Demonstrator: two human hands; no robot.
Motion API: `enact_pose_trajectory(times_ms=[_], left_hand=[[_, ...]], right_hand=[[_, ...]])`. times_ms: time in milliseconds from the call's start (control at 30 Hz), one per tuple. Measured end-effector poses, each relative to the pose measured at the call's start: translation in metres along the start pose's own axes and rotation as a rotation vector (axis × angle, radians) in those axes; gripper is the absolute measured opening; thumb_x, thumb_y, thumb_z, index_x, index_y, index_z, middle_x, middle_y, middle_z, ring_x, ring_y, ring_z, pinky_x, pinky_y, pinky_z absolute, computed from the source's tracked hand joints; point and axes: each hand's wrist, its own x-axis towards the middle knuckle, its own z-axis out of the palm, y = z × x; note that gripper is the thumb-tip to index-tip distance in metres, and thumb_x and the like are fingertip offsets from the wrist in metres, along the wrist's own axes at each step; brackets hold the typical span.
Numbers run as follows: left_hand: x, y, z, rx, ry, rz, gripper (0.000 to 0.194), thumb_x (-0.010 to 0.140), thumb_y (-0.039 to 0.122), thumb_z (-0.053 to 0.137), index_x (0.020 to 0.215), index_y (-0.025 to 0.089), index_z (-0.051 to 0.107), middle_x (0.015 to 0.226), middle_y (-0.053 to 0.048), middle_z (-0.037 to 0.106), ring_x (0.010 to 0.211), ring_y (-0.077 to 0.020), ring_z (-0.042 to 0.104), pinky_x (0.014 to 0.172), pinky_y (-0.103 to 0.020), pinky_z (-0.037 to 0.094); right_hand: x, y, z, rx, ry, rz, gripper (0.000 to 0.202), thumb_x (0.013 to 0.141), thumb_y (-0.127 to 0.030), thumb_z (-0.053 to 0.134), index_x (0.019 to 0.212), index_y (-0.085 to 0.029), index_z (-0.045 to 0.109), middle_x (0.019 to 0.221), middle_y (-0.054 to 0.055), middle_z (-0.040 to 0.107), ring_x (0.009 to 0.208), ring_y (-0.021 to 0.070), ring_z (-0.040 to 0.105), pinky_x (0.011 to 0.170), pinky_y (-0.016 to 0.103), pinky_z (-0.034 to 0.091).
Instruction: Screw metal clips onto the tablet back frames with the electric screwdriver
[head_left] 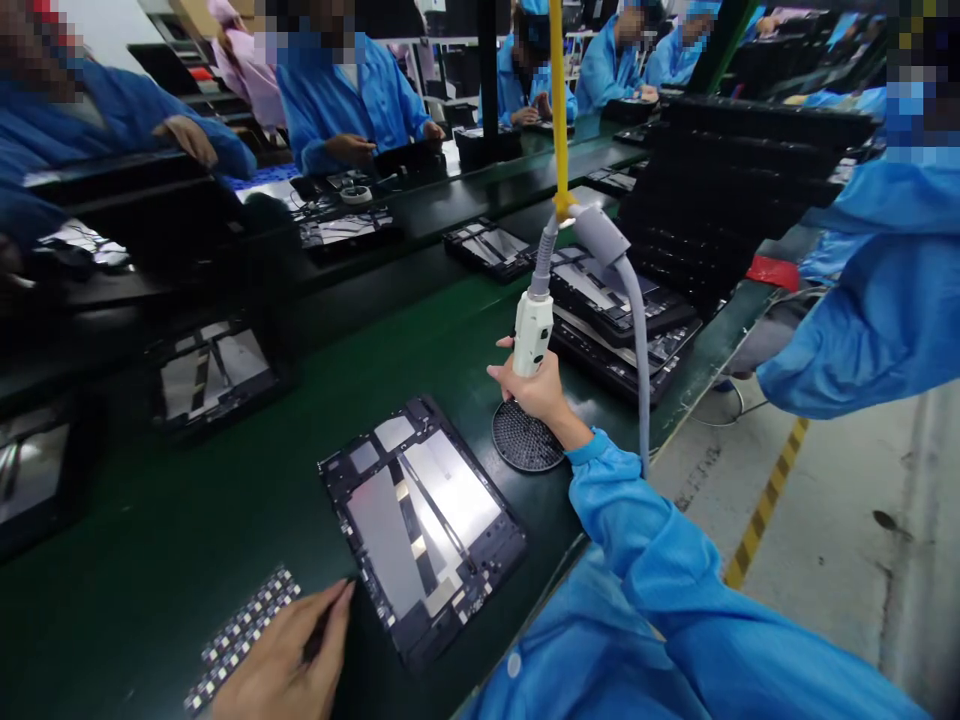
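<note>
My right hand (534,385) is wrapped round a white electric screwdriver (533,330) that hangs from a yellow strap, above a round black dish of small parts (528,437). An opened tablet-like device (427,520) with silver plates and a dark ribbon lies on the green bench between my hands. My left hand (289,655) is at the device's lower left edge, thumb and fingers pinched together; whatever they hold is too small to name. Beside that hand, strips of small black-and-white parts (244,630) lie on the bench, partly covered by it.
More opened devices (214,370) lie along the green bench (330,370). Stacked devices (622,310) and a tall pile of black trays (742,180) stand at the right. A grey cable (640,350) hangs beside my right forearm. People in blue work across the bench and at the right.
</note>
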Motion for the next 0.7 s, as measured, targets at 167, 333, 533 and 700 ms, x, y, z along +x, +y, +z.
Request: enact_pose_trajectory(times_ms=[167, 333, 533, 700], left_hand=[[0.017, 0.016, 0.013, 0.05, 0.032, -0.012, 0.031, 0.089, 0.031, 0.044, 0.077, 0.016, 0.068, 0.068, -0.005, 0.07, 0.056, -0.0176, 0.065, 0.053, -0.027, 0.05], [0.024, 0.035, 0.025, -0.123, -0.054, -0.139, 0.027, 0.084, 0.021, 0.045, 0.078, 0.016, 0.07, 0.067, -0.005, 0.066, 0.06, -0.0171, 0.064, 0.057, -0.026, 0.05], [0.02, 0.034, 0.02, -0.377, -0.043, -0.343, 0.027, 0.089, 0.033, 0.051, 0.1, 0.017, 0.07, 0.075, -0.003, 0.071, 0.062, -0.0159, 0.065, 0.059, -0.027, 0.051], [0.005, 0.016, 0.013, -0.499, 0.1, -0.384, 0.025, 0.089, 0.035, 0.052, 0.082, 0.02, 0.07, 0.084, -0.004, 0.075, 0.078, -0.0183, 0.07, 0.069, -0.028, 0.055]], right_hand=[[-0.006, -0.014, 0.002, -0.016, -0.001, -0.068, 0.034, 0.069, -0.027, 0.076, 0.099, -0.02, 0.06, 0.045, -0.01, 0.054, 0.034, 0.0107, 0.048, 0.039, 0.027, 0.044], [-0.032, -0.058, 0.049, 0.174, -0.112, -0.196, 0.037, 0.076, -0.022, 0.073, 0.108, -0.021, 0.054, 0.047, -0.012, 0.056, 0.033, 0.0095, 0.048, 0.037, 0.024, 0.043], [-0.074, -0.073, 0.142, 0.216, -0.425, 0.031, 0.035, 0.074, -0.029, 0.073, 0.104, -0.021, 0.057, 0.046, -0.01, 0.054, 0.033, 0.0109, 0.049, 0.037, 0.026, 0.045], [-0.079, -0.044, 0.165, 0.095, -0.494, 0.102, 0.036, 0.072, -0.027, 0.072, 0.104, -0.021, 0.058, 0.045, -0.011, 0.053, 0.036, 0.0113, 0.05, 0.045, 0.028, 0.049]])
